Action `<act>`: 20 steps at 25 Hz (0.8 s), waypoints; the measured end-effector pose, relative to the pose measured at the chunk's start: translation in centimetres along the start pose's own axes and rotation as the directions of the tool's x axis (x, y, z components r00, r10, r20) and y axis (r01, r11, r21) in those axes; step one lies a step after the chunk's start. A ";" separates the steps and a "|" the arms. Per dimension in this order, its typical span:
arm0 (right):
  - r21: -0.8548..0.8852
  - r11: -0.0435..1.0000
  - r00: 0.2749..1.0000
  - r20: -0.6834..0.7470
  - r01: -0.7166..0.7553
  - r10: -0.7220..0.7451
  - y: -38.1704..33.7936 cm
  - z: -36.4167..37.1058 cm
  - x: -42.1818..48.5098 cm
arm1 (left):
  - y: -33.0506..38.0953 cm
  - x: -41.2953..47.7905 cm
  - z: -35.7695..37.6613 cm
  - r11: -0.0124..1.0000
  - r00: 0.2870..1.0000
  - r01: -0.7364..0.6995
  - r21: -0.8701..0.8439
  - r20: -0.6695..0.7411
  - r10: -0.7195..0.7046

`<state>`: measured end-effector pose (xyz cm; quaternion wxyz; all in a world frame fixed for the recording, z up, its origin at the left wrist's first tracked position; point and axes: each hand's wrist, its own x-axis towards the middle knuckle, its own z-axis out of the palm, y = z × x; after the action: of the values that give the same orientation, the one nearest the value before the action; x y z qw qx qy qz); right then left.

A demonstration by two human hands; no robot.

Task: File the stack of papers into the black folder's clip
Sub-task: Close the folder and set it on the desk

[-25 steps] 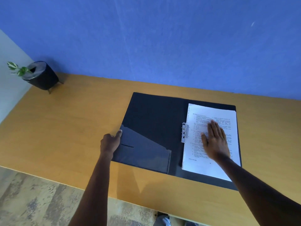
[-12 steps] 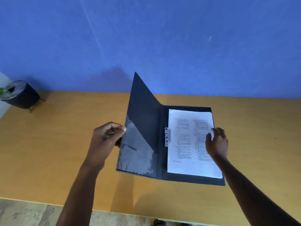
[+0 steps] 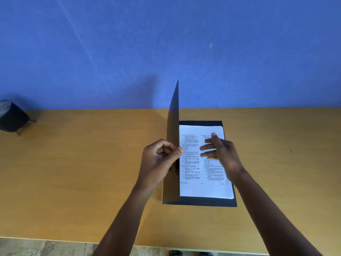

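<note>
The black folder point(image 3: 206, 201) lies on the wooden table, its back half flat. Its front cover point(image 3: 173, 126) stands nearly upright on edge, and I see its outer face. My left hand point(image 3: 158, 159) pinches that cover's free edge between thumb and fingers. The stack of printed white papers point(image 3: 195, 174) lies on the flat half, right of the cover. My right hand point(image 3: 219, 152) hovers over the papers with fingers spread, pointing left, holding nothing. The cover hides the clip.
A dark round planter pot point(image 3: 11, 117) on small legs stands at the table's far left. A blue wall runs along the back edge. The table's near edge point(image 3: 73, 242) shows below my arms, with floor beyond.
My left hand has swung the front cover from lying flat open to almost vertical. My right hand has lifted off the papers and now hovers above them. The clip is now hidden.
</note>
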<state>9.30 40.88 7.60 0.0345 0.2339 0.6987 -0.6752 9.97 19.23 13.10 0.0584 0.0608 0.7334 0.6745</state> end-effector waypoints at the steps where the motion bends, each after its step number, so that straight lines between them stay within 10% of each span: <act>1: 0.025 1.000 0.999 0.052 0.005 -0.007 -1.0 0.0 -0.5 | -0.1 0.1 1.0 1.000 1.000 -0.003 0.004 0.007 0.003; 9: 0.065 0.994 0.985 0.146 0.088 -0.097 -3.9 -2.0 -2.0 | -1.7 0.7 6.8 0.995 0.997 0.004 0.103 0.072 -0.011; 13: -0.084 0.988 0.991 -0.026 0.130 -0.133 -2.1 -4.1 -0.9 | -3.8 1.2 6.8 0.987 0.992 0.039 0.153 0.116 -0.057; 20: -0.394 0.919 0.969 -0.237 -0.025 -0.075 3.6 -6.4 2.2 | -11.1 3.1 3.1 0.731 0.919 0.388 0.562 -0.293 -0.262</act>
<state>10.40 47.54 3.96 -0.0150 0.2955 0.8219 -0.4868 7.28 21.84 1.75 0.0817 -0.1193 0.9121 0.3836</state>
